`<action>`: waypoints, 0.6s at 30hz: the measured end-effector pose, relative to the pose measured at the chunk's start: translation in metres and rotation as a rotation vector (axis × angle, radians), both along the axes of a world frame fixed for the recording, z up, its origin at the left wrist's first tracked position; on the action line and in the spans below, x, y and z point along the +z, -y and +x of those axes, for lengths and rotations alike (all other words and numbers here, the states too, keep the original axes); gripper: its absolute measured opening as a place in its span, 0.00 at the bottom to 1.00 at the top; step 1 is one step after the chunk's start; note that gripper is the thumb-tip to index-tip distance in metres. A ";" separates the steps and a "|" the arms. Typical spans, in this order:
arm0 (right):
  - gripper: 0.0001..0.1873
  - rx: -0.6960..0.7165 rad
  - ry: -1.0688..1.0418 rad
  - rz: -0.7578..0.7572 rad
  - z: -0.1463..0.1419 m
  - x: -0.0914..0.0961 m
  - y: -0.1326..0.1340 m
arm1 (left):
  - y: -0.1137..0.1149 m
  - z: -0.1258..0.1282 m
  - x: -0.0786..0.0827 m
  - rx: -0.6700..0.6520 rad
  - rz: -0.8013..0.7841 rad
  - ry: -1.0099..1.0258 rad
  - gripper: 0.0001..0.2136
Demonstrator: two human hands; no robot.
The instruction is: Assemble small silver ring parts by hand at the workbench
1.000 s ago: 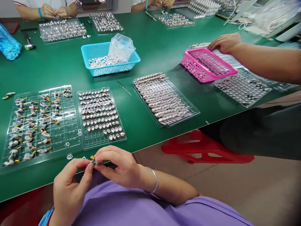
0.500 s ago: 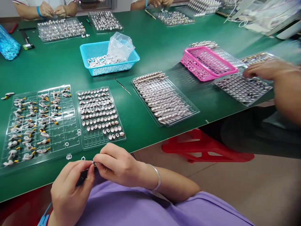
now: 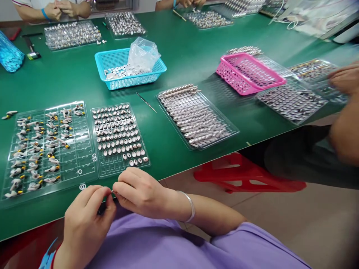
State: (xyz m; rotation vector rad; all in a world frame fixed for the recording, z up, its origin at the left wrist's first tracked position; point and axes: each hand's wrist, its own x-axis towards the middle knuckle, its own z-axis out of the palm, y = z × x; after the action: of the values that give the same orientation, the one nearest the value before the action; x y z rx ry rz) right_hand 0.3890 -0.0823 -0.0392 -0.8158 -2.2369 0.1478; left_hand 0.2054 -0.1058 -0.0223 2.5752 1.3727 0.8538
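My left hand [image 3: 89,220] and my right hand [image 3: 140,192] meet fingertip to fingertip just off the table's front edge, above my lap. Both are closed in a pinch. Whatever lies between the fingertips is tiny and mostly covered, so its kind does not show. Beyond them stands a clear tray [image 3: 82,157] with rows of white earbud-like parts [image 3: 35,166] that have yellow-orange ends. Beside it, a smaller clear tray [image 3: 109,170] carries rows of small oval white shells [image 3: 117,136]. Little white rings [image 3: 82,186] lie near the tray edges.
Tweezers [image 3: 146,102] lie behind the trays, near a blue basket [image 3: 130,81] holding a plastic bag. Rightward are a tray of white stick-like parts [image 3: 202,123], a pink basket [image 3: 249,76] and a co-worker's hand [image 3: 344,79]. A red stool [image 3: 246,175] stands under the table.
My hands stay pinched together, with the left shifted slightly right and up. The co-worker's hand on the right has moved right, away from the tray of dark parts.
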 end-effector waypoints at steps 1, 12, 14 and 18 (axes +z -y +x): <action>0.12 0.003 0.014 0.008 0.001 0.000 -0.001 | -0.001 0.001 0.001 -0.008 -0.027 -0.009 0.03; 0.11 0.072 -0.099 -0.093 0.010 -0.005 -0.002 | -0.014 0.004 0.016 -0.025 -0.409 0.127 0.06; 0.09 0.126 -0.183 -0.172 0.011 -0.005 -0.002 | -0.017 0.003 0.018 -0.034 -0.583 0.197 0.07; 0.05 0.225 -0.322 -0.347 0.011 -0.006 -0.003 | -0.019 -0.001 0.015 -0.026 -0.885 0.353 0.07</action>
State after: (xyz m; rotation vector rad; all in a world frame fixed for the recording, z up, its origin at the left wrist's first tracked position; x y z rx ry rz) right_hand 0.4000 -0.0798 -0.0456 -0.6572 -2.0132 0.7386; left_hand 0.2041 -0.0864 -0.0071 1.6745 1.2196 0.4875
